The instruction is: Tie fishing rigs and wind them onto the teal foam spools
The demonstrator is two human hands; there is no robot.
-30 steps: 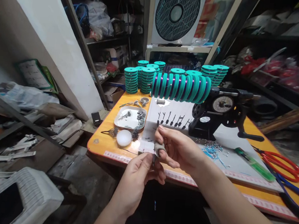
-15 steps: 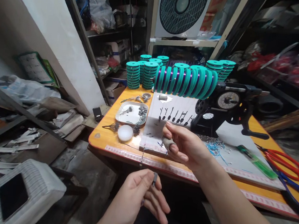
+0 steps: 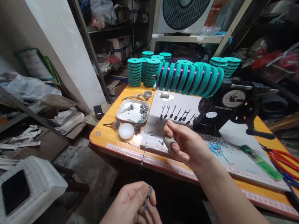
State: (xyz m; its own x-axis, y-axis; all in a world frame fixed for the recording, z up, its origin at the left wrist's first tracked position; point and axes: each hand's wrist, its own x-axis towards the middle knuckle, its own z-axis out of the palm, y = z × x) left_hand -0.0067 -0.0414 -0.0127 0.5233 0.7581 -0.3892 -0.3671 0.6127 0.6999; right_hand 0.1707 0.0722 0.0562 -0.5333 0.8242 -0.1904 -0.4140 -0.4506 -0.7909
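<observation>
Low in front of the table, my left hand [image 3: 134,204] pinches a small dark grey piece [image 3: 149,191] between thumb and forefinger; a short dark strand hangs below it. Higher and to the right, over the board's front edge, my right hand [image 3: 186,142] is closed with thumb and forefinger together. Whatever lies in that pinch is too fine to see. A grey-brown wrap [image 3: 168,142] surrounds one of its fingers. Left of this hand a thin cord [image 3: 143,157] hangs over the table edge. Several small dark parts with stems [image 3: 176,115] lie in a row on the white board [image 3: 154,126].
A black winding machine [image 3: 213,111] carries teal spools [image 3: 189,80] across the back. Left stand a white tray [image 3: 128,117] of small parts and a white round lid-like piece [image 3: 125,131]. At right lie a green cutter [image 3: 262,161] and red-handled scissors [image 3: 290,162].
My left hand has moved slightly down and left with the grey piece, whose hanging strand now shows. My right hand stays nearly in place. The view has shifted a little.
</observation>
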